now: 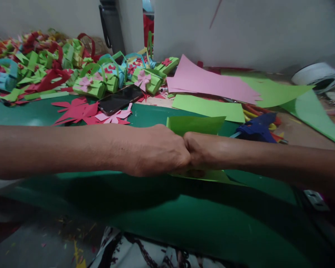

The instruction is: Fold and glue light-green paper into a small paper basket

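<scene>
Dim light, seemingly overhead; broad shadow on table [212, 227] beneath left hand [160, 150] and right hand [202, 150] — faint glare far left. Detail generally soft; tape roll [309, 74] near right edge — stretched.

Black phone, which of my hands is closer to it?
Left. Your left hand is in front of the black phone and to its right; your right hand is farther right, beyond the left one, at the green paper.
</scene>
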{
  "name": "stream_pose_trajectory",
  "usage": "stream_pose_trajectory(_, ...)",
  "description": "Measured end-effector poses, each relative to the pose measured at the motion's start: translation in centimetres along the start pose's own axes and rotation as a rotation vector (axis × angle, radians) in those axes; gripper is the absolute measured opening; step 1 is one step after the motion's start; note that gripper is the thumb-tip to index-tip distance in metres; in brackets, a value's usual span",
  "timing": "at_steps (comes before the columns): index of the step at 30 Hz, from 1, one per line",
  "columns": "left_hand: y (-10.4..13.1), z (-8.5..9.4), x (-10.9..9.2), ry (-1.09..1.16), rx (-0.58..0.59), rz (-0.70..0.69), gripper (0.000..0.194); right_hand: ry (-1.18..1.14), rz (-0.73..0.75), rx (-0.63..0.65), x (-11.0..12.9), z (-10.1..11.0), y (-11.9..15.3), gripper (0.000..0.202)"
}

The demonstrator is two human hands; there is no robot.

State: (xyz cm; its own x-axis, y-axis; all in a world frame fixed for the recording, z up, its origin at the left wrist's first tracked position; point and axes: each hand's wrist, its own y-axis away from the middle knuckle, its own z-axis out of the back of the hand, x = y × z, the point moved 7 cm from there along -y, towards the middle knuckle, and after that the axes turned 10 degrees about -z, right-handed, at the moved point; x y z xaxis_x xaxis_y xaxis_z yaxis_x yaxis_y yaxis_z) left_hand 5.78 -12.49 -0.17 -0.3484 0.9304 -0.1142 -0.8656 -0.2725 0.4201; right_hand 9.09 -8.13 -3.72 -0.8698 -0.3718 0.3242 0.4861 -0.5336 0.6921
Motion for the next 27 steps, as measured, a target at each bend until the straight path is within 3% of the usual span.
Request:
stream_pose_trajectory(7, -0.4, -0.2, 0.7, 0.116, -0.084, 0.109, 0.021, -0.098, -0.078, 0.072, -0.5, -0.4, -0.3, 0.02)
stream_pose_trajectory(15, -1.2, -0.6, 0.1, 0.009, -0.19, 0.178, 0.018, -0.113, -0.03, 0.044, -0.9, -0.4, -0.5, 0.013)
stream_pose_trajectory(17, -1.2, -0.4, -0.2, -0.009, -0.177, 0.173, 0.017, -0.065, 0.002, 0.012, -0.9, -0.3, -0.6, 0.005)
stream_pose_trajectory(21, -1.2, -0.5, -0.6, -0.035, -0.136, 0.151, 0.016, -0.015, 0.063, -0.011, -0.7, -0.3, -0.7, 0.009)
stream_pose_trajectory(27, -0.9, -0.5, -0.3, -0.031, -0.11, 0.121, 0.018, 0.01, 0.052, -0.039, -1.0, -0.3, -0.5, 0.006)
